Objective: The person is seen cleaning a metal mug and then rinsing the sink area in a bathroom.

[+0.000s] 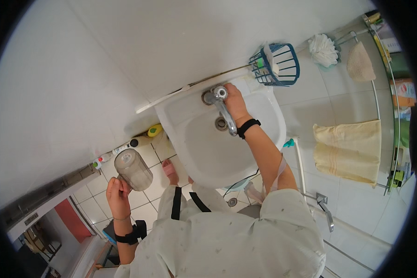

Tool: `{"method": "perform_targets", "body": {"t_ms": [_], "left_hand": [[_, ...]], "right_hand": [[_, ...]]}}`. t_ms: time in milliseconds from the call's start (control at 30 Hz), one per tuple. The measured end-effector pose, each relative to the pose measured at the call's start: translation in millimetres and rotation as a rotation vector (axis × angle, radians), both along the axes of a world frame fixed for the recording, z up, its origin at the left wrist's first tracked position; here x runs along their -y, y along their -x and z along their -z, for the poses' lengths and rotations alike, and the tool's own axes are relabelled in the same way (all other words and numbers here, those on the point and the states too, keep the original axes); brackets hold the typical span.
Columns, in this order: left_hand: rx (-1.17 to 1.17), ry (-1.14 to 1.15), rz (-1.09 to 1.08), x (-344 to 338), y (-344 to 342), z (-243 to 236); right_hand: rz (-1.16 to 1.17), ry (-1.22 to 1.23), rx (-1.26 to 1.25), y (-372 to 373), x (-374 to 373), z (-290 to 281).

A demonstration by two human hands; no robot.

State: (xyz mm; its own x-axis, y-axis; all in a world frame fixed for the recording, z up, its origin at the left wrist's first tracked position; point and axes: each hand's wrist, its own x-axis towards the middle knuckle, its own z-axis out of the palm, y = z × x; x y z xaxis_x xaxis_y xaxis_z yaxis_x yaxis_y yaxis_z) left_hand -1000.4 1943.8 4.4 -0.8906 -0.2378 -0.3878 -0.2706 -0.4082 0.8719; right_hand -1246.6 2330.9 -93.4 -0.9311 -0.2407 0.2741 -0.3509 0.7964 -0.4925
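On the left, my left hand (118,194) is closed round the handle of a clear jug (135,171). The jug hangs tilted above the tiled floor, apart from the sink, and I make out nothing inside it. My right hand (237,105) is at the chrome faucet (224,109), its fingers curled against the side by the round knob. Part of those fingers is hidden behind the faucet. Below the spout lies the drain of the white sink (206,160). No water shows from the spout.
A blue plastic basket (289,67) sits at the sink's far right corner. Several bottles, including a yellow one (154,130), stand along the wall at left. A pale yellow towel (347,150) hangs at right, below a white bath puff (323,50). A metal wall fixture (325,211) juts out at lower right.
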Motion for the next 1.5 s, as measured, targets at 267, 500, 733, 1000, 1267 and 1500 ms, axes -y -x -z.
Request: {"method": "perform_targets", "body": {"t_ms": [267, 500, 733, 1000, 1267, 1500], "left_hand": [[-0.018, 0.024, 0.005, -13, 1, -6], [0.002, 0.039, -0.006, -24, -6, -3], [0.03, 0.05, -0.03, -26, -3, -3], [-0.029, 0.037, -0.002, -28, -5, -17], [-0.019, 0.024, -0.074, -20, -25, -11], [-0.029, -0.044, -0.052, -11, -27, -1]], "right_hand": [[0.276, -0.413, -0.143, 23, -76, 18], [0.509, -0.451, 0.09, 41, -86, 21], [0.206, -0.141, -0.197, 7, -27, 9], [0.651, -0.111, 0.006, 44, -99, 38], [0.943, 1.761, 0.267, 48, -106, 39], [0.51, 0.565, 0.06, 58, -125, 91]]}}
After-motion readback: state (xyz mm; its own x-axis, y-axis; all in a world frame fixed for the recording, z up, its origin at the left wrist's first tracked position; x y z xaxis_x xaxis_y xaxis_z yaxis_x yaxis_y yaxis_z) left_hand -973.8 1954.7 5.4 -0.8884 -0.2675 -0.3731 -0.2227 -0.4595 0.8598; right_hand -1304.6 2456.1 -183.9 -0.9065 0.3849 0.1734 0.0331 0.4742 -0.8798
